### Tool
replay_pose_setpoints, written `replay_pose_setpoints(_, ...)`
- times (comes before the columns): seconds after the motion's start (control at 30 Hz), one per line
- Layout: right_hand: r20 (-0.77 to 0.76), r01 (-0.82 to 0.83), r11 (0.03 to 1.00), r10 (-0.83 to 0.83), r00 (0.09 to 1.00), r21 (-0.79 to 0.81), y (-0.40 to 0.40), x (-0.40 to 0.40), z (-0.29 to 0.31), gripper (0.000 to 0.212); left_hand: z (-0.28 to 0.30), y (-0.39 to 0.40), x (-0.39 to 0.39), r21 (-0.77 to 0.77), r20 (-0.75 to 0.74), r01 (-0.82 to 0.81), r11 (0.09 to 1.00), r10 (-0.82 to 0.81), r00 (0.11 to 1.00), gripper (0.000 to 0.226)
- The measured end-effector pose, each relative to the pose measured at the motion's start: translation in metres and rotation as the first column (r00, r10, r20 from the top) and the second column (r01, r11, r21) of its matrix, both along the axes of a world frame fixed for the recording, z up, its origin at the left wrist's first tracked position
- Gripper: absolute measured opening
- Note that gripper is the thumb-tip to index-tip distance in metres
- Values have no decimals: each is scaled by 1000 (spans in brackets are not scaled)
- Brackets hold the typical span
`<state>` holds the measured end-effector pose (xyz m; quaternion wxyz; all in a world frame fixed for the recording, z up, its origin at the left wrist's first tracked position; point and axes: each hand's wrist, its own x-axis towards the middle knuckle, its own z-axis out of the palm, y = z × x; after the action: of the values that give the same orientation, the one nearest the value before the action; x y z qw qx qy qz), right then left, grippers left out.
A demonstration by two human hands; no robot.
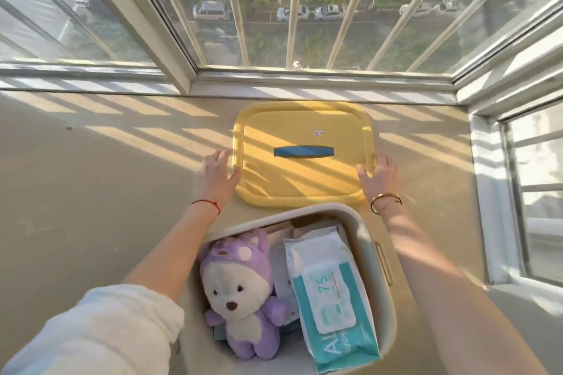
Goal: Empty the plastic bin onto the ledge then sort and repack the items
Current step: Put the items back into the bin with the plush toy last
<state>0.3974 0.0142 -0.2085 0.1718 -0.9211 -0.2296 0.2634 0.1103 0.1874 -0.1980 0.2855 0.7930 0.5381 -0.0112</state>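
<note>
Hands first: my left hand (pixel 217 175) and right hand (pixel 379 175) sit at the left and right edges of the yellow lid (pixel 300 154), fingers spread and loose, thumbs resting on its top rather than pinching it. The lid lies flat on the ledge (pixel 106 176), far of the plastic bin (pixel 370 240), blue handle (pixel 303 151) facing up; I judge it was parked there to keep the near space free for unloading. The bin stands near me, open and full. Inside, a purple plush bear (pixel 240 298) lies on its back on the left, and a teal pack of wipes (pixel 330 292) leans along the right wall, with paler packets (pixel 281 271) tucked beneath. Nothing has come out yet, so emptying is the step ahead. Bare ledge to the left looks like the natural spot for the items.
</note>
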Motion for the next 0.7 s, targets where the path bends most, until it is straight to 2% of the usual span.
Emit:
replay_pose_setpoints(0.13, -4, 49, 998, -50, 999, -42, 2, 0, -13, 64, -20, 7, 10, -36, -100, -3, 999, -1, 995, 49)
replay_pose_setpoints(0.23, -17, 79, 996, -80, 997, -50, 5, -1, -15, 65, -30, 7, 12, -74, -88, -34, 997, 27, 996, 53)
replay_pose_setpoints(0.33, -42, 84, 996, -85, 996, -21, 7, -1, -11, 64, -30, 8, 12, -158, 12, -140, 977, 144, 990, 60)
replay_pose_setpoints(0.43, -83, 99, 992, -92, 992, 81, 11, -2, 1, 64, -19, 14, 8, -217, 91, -237, 947, 262, 961, 68)
replay_pose_setpoints(0.6, -94, 95, 970, -75, 993, 222, 13, -7, 34, 63, 26, 22, -10, -129, 263, -267, 955, 293, 919, 69)
replay_pose_setpoints(0.7, -45, 55, 948, -43, 998, 312, 4, -17, 63, 62, 63, 9, -27, -51, 365, -291, 955, 289, 885, 67)
